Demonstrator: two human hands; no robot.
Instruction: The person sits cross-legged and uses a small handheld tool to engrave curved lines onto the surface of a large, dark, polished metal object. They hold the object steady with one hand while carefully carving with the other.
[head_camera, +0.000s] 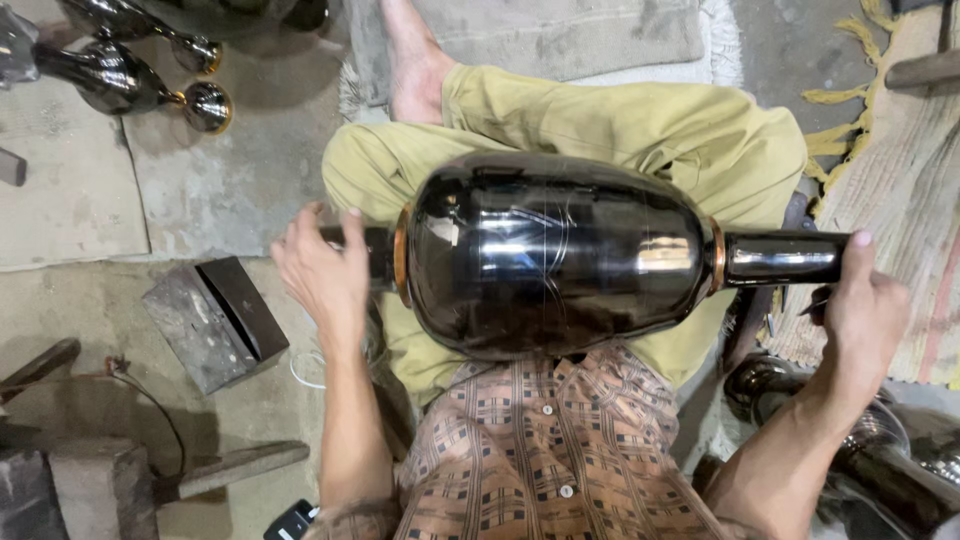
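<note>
Two bare hands steadying one large glossy black vase (555, 255), laid sideways across the lap on olive trousers (640, 125). Left hand (322, 270) wrapped loosely over the short foot end beside a copper band (401, 255); right hand (865, 305) clasped under the slim neck (785, 258), thumb on top. Belly of the vase between both grips, fine scratched lines on its surface. Dark metal block (212, 320) just left on the concrete floor (200, 190); similar black vessels (120, 75) farther off, top left.
</note>
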